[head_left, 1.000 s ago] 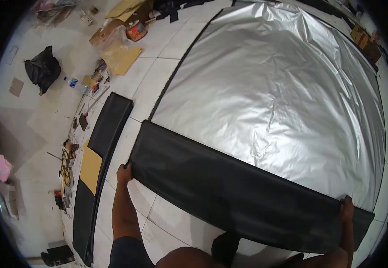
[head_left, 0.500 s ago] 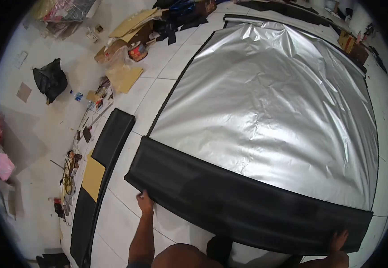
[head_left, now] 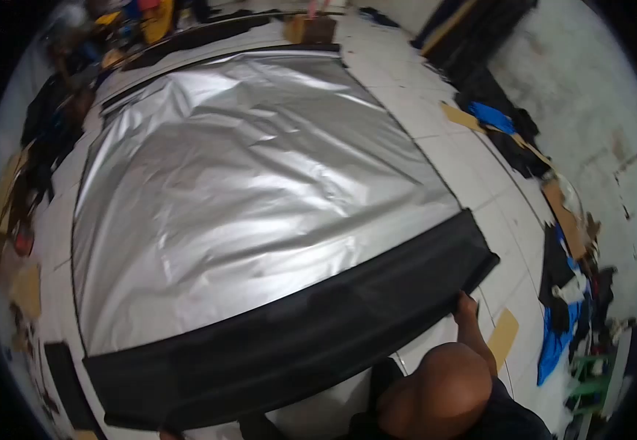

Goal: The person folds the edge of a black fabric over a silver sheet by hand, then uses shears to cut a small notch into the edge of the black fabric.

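A large sheet [head_left: 260, 169] with a shiny, wrinkled silver face lies spread on the floor. Along its near side runs a wide folded black band [head_left: 296, 330] that looks like vinyl or leatherette. My right hand [head_left: 467, 305] grips the near edge of this band close to its right end, fingers closed round it. At the bottom of the view, only a sliver of my left hand [head_left: 169, 435] shows, touching the band's near edge toward its left end; most of its fingers are cut off. My bent knee [head_left: 443, 378] is between the hands.
White tiles [head_left: 443, 150] surround the sheet. A black strip [head_left: 69, 385] lies at the lower left, and a tan board piece [head_left: 504, 339] is near my right hand. Blue and black scraps [head_left: 553, 315] line the right wall. A cardboard box [head_left: 311, 29] stands beyond the far edge.
My view has turned right, so the sheet appears farther left. My right hand has gone from lying on the band to gripping its near edge. My left hand is now mostly out of frame.
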{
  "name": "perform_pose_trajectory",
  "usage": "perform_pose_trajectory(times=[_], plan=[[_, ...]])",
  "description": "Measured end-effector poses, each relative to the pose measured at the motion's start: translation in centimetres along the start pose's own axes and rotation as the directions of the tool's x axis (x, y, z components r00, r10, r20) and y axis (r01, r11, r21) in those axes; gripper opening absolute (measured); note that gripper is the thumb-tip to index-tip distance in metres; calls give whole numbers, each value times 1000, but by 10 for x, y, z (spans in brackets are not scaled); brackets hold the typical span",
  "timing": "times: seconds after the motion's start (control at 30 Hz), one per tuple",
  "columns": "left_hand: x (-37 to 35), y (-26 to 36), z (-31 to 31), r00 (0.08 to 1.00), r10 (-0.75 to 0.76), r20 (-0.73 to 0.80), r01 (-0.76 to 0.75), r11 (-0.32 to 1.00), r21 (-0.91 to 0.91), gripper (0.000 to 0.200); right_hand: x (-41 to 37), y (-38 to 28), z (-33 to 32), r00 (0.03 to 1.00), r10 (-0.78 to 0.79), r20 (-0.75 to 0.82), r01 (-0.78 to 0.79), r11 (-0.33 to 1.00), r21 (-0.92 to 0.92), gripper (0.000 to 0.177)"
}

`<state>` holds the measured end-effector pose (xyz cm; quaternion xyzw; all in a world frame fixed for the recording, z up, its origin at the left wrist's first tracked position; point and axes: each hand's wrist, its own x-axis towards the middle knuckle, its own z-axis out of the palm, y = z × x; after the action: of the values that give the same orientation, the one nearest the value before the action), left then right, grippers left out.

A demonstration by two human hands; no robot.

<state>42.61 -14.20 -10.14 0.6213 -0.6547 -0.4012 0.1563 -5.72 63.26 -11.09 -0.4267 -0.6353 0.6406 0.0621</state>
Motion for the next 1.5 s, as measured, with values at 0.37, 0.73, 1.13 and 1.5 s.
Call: perform_pose_trajectory(times=[0.37, 0.73, 1.13, 1.5], plan=[[2, -24, -26, 935, -283, -213, 181, 899, -399, 22, 81, -5, -82, 808, -471, 354, 354, -91, -931, 26], [95, 97, -101, 987, -11, -163, -42, 948, -316, 67, 54, -185, 57, 917, -375, 136, 392, 910, -133, 29], [-45, 141, 100, 718, 637, 279, -652, 477, 589, 70, -176, -24, 153, 200, -426, 882, 893, -292, -343, 54], [-14, 130, 129, 744, 565, 358, -656, 512, 554, 75, -169, -5, 187, 161, -294, 942, 954, -198, -225, 64]])
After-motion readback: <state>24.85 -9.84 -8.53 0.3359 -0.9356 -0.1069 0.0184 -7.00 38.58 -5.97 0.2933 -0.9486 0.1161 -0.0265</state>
